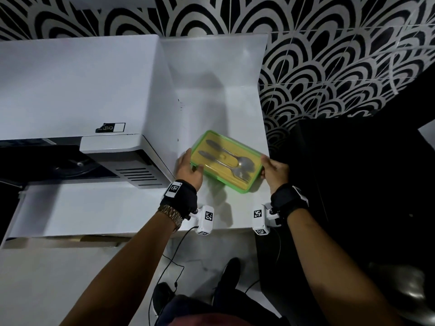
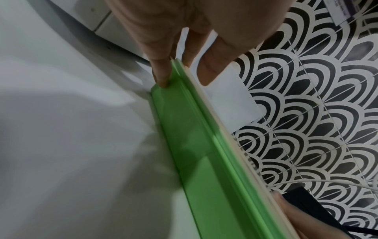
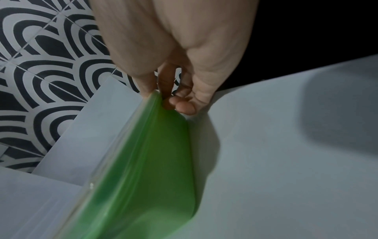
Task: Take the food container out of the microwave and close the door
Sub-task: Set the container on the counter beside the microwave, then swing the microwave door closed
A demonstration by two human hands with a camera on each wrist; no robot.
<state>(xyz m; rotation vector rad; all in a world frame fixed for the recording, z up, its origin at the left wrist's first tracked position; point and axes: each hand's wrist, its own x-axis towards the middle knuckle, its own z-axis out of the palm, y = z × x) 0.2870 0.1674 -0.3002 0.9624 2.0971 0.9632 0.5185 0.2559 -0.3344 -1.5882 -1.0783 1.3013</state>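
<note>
The green food container (image 1: pixel 226 161) has a clear lid with a metal spoon and fork lying on a yellow tray under it. It hangs low over the white counter (image 1: pixel 211 109), to the right of the white microwave (image 1: pixel 77 90). My left hand (image 1: pixel 189 169) grips its left end (image 2: pixel 184 129), thumb on the green side wall. My right hand (image 1: pixel 273 171) pinches its right end (image 3: pixel 143 161) between thumb and fingers. The microwave door (image 1: pixel 77 208) hangs open toward me, and the dark cavity (image 1: pixel 58 163) shows the turntable.
A black-and-white patterned tile wall (image 1: pixel 329 55) rises behind the counter. The counter's right edge (image 1: pixel 267 142) drops off to a dark area. A cable (image 1: pixel 169 260) and my shoes lie on the floor below the counter's front edge.
</note>
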